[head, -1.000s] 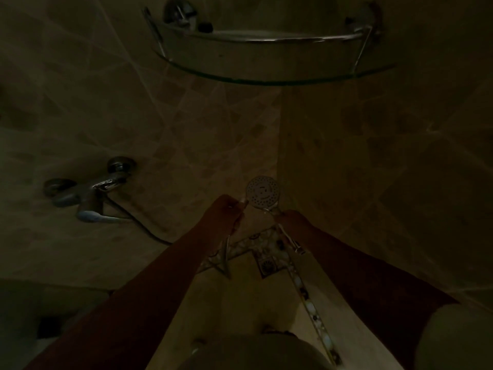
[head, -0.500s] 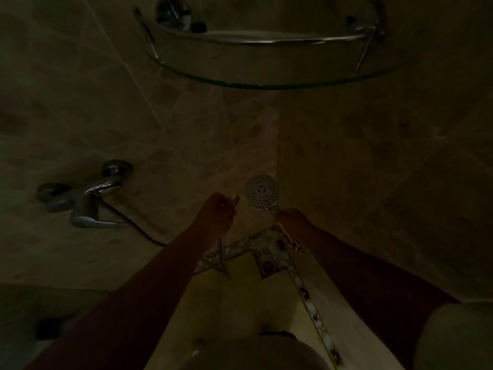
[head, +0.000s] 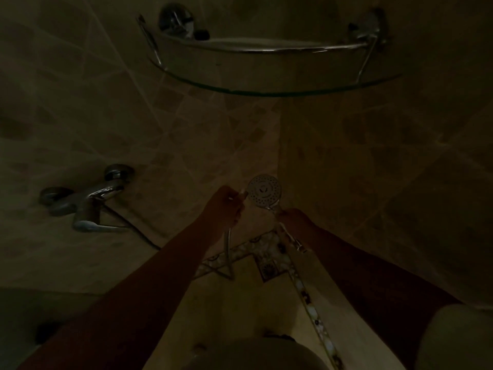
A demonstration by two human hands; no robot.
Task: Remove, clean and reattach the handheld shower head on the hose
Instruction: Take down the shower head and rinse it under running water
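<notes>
The room is very dim. A round chrome shower head (head: 264, 191) faces up at me in the tiled corner. My right hand (head: 293, 218) is closed around its handle, and the handle's lower end (head: 300, 247) sticks out below the hand. My left hand (head: 226, 205) is closed on the end of the metal hose (head: 228, 249), which hangs down from the fist. The tip held in that hand sits right at the left rim of the head. I cannot tell whether they touch.
A chrome mixer tap (head: 88, 202) is on the left wall, with a dark hose (head: 138, 232) running from it toward my left arm. A glass corner shelf (head: 266, 90) with a chrome rail hangs above. A patterned tile border (head: 301, 284) runs below the hands.
My left hand drew slightly away from the shower head, then came back to its left rim. The right hand and the head stayed almost still.
</notes>
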